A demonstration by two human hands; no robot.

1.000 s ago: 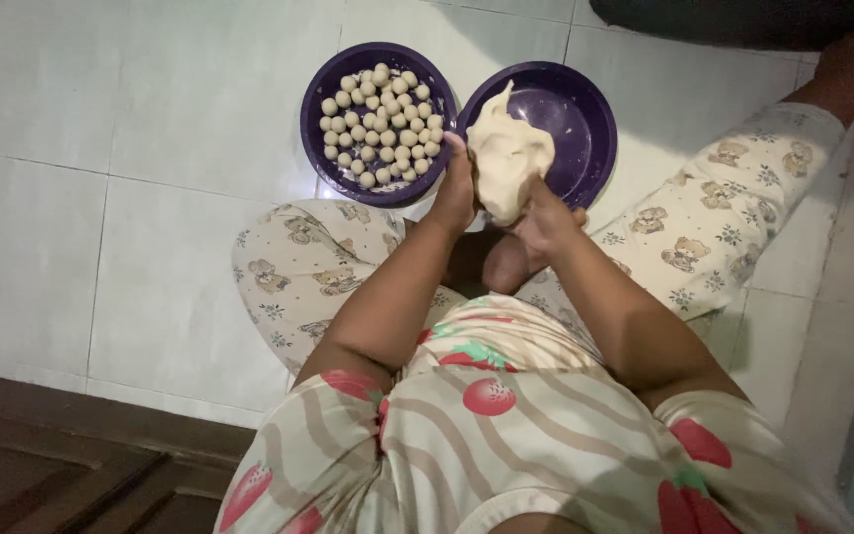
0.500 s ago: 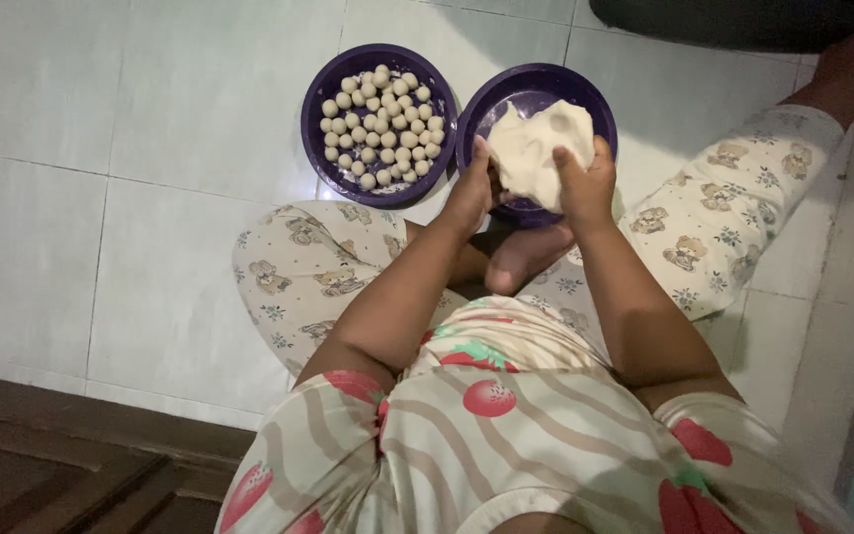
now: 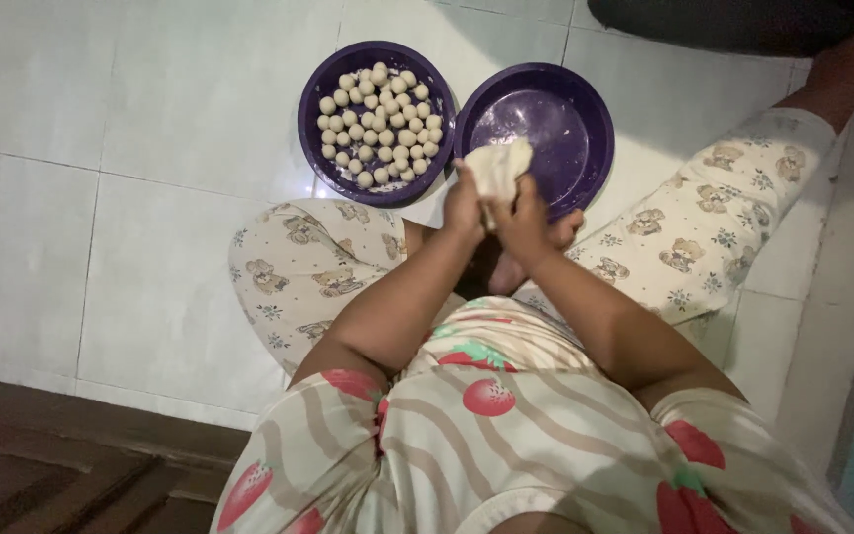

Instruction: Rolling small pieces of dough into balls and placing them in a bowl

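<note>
Your two hands meet over the near rim of the empty round purple plastic bowl (image 3: pixel 546 124), and between them you hold a soft, pale lump of dough (image 3: pixel 498 166), smooth and slightly folded on top. Your left hand (image 3: pixel 465 206) presses against the lump's left side with its fingers curled around it; your right hand (image 3: pixel 531 220) closes on it from the right and below, fingers wrapped so that only the top of the dough shows above them. Both forearms run up from your lap and converge at the wrists, elbows spread apart.

The bowl under the dough is glossy, with a thin floury film on its bottom and nothing else in it. Touching it on the left sits a second round purple plastic bowl (image 3: pixel 313 119), filled with many small, matte, cream-coloured dough balls (image 3: pixel 378 124) packed in one layer.

Both bowls stand on the white tiled floor (image 3: pixel 130 119), just beyond your crossed legs in cream, bear-printed trousers (image 3: pixel 298 257).
</note>
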